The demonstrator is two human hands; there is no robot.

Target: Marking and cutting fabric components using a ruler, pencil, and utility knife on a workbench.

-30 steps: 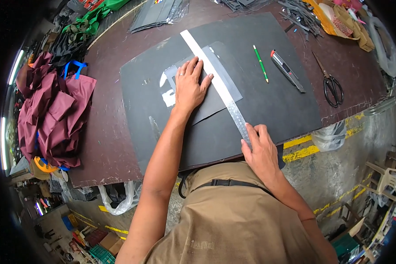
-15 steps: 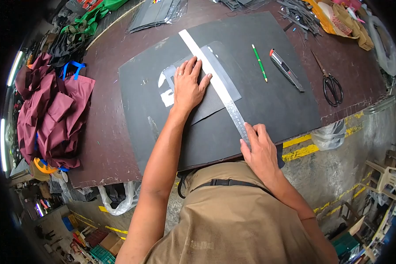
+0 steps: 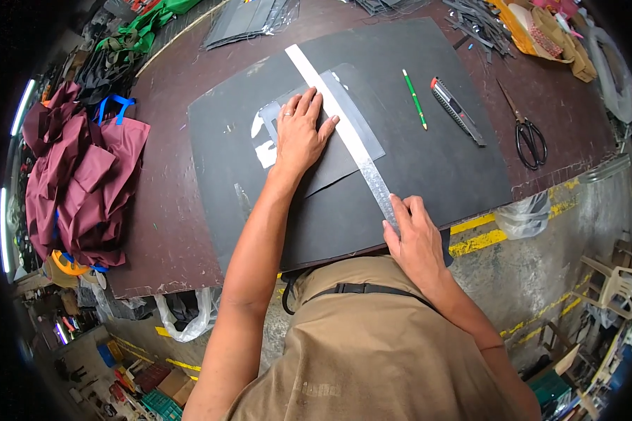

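We see little change: left hand still spread flat on the grey template, right hand apparently pinching the steel ruler.

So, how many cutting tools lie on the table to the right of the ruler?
2: a utility knife on the black sheet, beside the green pen, and black scissors on the bare table further right. More may hide in the clutter at the far edge.
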